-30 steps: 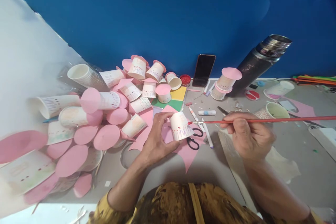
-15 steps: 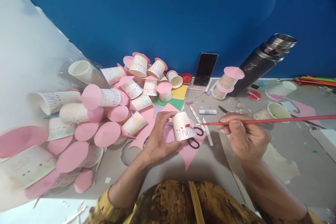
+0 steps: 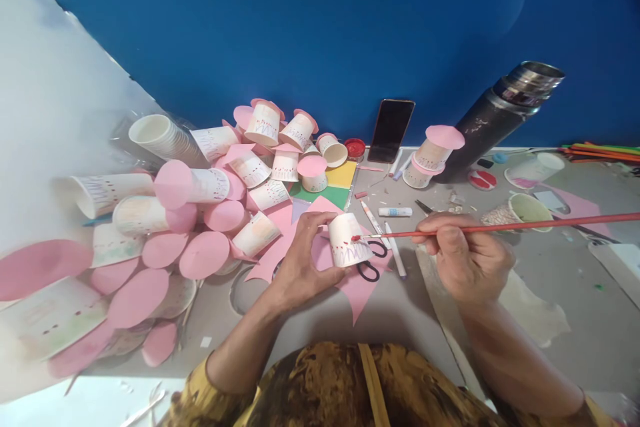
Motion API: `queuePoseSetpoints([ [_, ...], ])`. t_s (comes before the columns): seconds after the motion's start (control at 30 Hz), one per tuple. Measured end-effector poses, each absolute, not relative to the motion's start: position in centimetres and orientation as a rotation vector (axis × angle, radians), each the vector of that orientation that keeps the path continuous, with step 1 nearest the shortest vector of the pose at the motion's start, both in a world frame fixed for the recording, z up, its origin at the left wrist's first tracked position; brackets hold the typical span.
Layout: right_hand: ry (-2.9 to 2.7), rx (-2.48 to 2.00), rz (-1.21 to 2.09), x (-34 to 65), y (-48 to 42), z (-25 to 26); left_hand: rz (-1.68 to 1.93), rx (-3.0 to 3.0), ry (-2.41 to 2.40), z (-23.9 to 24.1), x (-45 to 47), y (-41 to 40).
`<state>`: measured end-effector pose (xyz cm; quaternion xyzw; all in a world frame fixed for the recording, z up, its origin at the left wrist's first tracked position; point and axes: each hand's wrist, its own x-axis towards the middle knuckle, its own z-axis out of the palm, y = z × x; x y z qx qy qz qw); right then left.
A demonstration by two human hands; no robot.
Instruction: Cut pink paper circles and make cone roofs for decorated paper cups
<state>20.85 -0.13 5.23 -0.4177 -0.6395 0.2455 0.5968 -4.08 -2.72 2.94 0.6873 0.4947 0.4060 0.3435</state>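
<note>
My left hand [image 3: 305, 260] is closed around an upside-down white paper cup [image 3: 346, 248], thumb at its rim and fingers at its base. Purple zigzag lines and small red marks show on the cup's side. Between the thumb and fingers of my right hand [image 3: 467, 257] is a long red paintbrush [image 3: 505, 227], held nearly level. Its red-tipped bristles meet the cup's wall. Below the cup lie pink paper [image 3: 357, 297] and scissors with black handles [image 3: 369, 271], their blades hidden.
Many decorated cups with pink paper discs [image 3: 205, 256] crowd the left side, beside a stack of plain cups [image 3: 157, 137]. Markers [image 3: 395, 259], a glue stick [image 3: 395, 212], a phone [image 3: 391, 131], a red paint pot [image 3: 355, 149] and a black flask [image 3: 493, 117] stand or lie beyond my hands.
The brush's back end has risen slightly while its tip stays at about the same spot on the cup. My left hand and the cup have hardly moved.
</note>
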Motion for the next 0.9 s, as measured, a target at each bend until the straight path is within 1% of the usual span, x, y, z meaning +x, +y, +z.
queuePoseSetpoints([
  [0.17, -1.562, -0.979, 0.553, 20.7, -0.1, 5.3, 1.054, 1.796, 1.291, 3.0, -4.0, -2.7],
  [0.33, -1.376, -0.976, 0.628, 20.7, 0.1, 5.2, 1.044, 1.799, 1.281, 2.8, -4.1, -2.7],
  [0.53, -1.319, -0.987, 0.579, 21.2, 0.6, 5.5, 1.08, 1.831, 1.299, 2.7, -4.0, -2.6],
  [0.7, -1.298, -1.022, 0.553, 21.3, 1.1, 5.4, 1.147, 1.734, 1.274, 2.3, -4.1, -2.5],
  [0.9, -1.386, -1.197, 0.544, 22.1, 2.6, 6.2, 1.322, 1.518, 1.225, 2.0, -4.4, -2.3],
])
